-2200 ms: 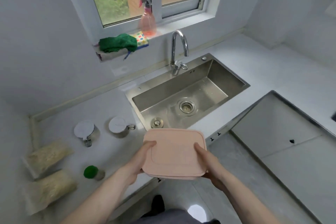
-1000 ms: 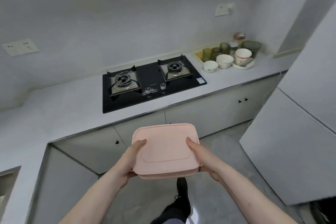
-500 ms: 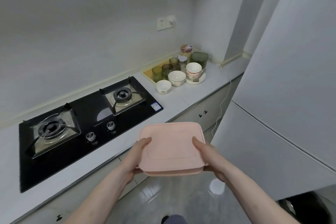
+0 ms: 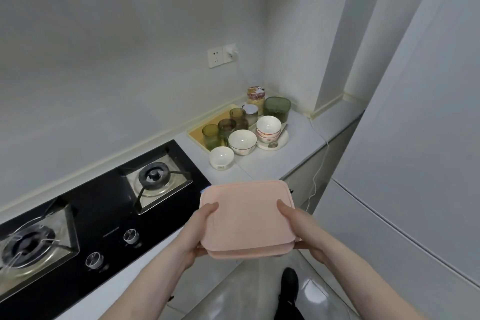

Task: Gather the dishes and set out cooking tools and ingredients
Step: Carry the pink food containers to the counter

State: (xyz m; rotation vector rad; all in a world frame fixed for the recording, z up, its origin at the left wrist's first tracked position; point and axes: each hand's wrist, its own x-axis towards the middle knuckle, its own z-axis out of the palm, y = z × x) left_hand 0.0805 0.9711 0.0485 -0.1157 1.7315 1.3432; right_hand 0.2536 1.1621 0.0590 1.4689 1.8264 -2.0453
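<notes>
A pink lidded container (image 4: 246,217) sits at lower centre of the frame, held level in the air between both hands, above the counter edge and the floor. The left hand (image 4: 193,235) grips its left side: the thumb lies flat on the lid, and the other fingers curl underneath, where I cannot tell how they are spread. The right hand (image 4: 302,231) grips the right side the same way — thumb on top, remaining fingers hidden below the box.

At lower left lies a black gas hob (image 4: 98,218) with two burners and two knobs near its front edge, set into a white countertop (image 4: 262,163). Its right corner is just behind the container's left edge.

Right of centre, further along the counter, the dishes stand in a cluster: a small white bowl (image 4: 221,158) nearest the hob, a larger white bowl (image 4: 242,142) just beside it, and a stack of bowls (image 4: 268,128) on a white plate (image 4: 281,141) with a spoon. Behind them a yellow tray (image 4: 196,134) holds several green glasses (image 4: 211,135); a green canister (image 4: 277,108) and a patterned jar (image 4: 256,95) stand in the corner.

A wall socket (image 4: 222,56) sits above — a white cable hangs from its plug. A grey fridge (image 4: 415,163) fills the right side, and a dark shoe (image 4: 289,284) shows on the tiled floor at the bottom.
</notes>
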